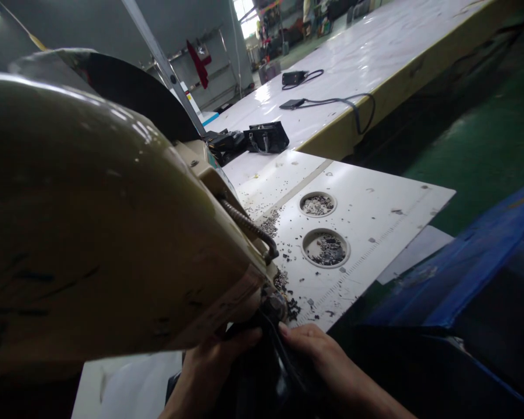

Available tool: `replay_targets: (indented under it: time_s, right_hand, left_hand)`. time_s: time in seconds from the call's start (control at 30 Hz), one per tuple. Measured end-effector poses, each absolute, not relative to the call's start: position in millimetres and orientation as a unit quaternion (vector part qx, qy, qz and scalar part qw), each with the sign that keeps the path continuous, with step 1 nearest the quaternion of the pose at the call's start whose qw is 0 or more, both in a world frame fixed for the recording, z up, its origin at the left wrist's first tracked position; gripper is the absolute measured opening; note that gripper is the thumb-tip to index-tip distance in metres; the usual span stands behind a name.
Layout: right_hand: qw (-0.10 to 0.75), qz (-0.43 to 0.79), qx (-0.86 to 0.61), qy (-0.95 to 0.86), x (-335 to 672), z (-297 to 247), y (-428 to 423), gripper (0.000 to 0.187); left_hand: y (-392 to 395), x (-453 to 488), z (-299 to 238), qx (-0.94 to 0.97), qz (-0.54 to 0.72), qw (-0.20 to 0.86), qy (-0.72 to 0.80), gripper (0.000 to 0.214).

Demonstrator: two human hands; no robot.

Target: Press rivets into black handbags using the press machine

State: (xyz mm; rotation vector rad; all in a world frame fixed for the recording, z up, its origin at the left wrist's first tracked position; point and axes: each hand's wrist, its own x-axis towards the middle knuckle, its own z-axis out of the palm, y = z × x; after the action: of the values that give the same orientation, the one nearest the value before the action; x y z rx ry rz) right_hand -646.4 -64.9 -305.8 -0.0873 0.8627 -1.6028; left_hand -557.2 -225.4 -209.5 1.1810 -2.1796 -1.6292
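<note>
Black fabric (268, 381) lies at the near edge of the white table (375, 215), under the nose of the beige machine (91, 221). Your left hand (213, 361) and right hand (321, 352) both grip it, fingers curled. Scraps (283, 282) litter the table just beyond.

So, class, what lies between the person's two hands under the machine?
In the head view, black material lies between the left hand and right hand, both touching it, just below the machine's tip.
</note>
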Motion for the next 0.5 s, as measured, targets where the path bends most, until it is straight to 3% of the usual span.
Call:
replay_targets:
  time_s: [0.3, 0.5]
  right_hand:
    - [0.58, -0.701, -0.048, 0.411, -643, -311, -67, 0.069]
    - [0.575, -0.703, -0.1, 0.406, -640, -311, -60, 0.071]
  left_hand:
    - [-220, -560, -208, 0.348, -0.613, 0.119, -0.699, 0.036]
    - [-219, -552, -195, 0.319, -0.476, 0.088, -0.815, 0.027]
